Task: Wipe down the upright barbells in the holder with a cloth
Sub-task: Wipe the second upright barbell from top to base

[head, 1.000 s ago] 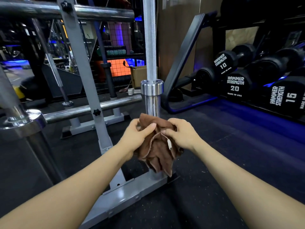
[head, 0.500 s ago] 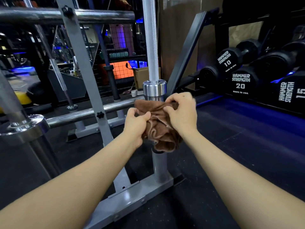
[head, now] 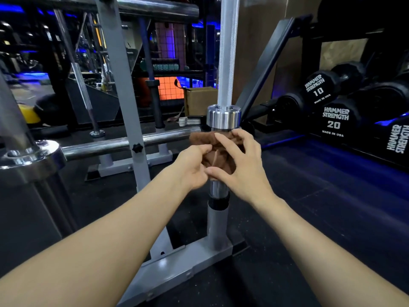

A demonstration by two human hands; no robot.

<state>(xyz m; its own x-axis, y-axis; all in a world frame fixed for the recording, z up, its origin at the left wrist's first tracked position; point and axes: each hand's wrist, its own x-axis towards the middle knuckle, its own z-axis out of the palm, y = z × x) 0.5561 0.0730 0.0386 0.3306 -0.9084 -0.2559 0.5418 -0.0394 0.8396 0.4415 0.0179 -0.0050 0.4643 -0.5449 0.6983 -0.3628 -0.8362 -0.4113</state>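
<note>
A chrome upright barbell (head: 226, 63) stands in a grey tube of the floor holder (head: 192, 260). A brown cloth (head: 204, 139) is wrapped round the barbell's sleeve just under its shiny collar. My left hand (head: 192, 167) grips the cloth from the left side. My right hand (head: 241, 165) covers the cloth from the right, fingers spread and curved round it. A bare stretch of sleeve shows below the hands. A second upright barbell (head: 28, 160) stands blurred at the near left.
A grey rack post (head: 124, 103) with a black knob rises just left of my hands, with horizontal chrome bars (head: 132, 142) across it. Black dumbbells (head: 334, 120) on a rack fill the right. A cardboard box (head: 200, 99) sits behind. The floor is dark rubber.
Both hands have slid the cloth up the sleeve from low near the holder tube to just under the collar. My right hand's fingers have spread over the cloth.
</note>
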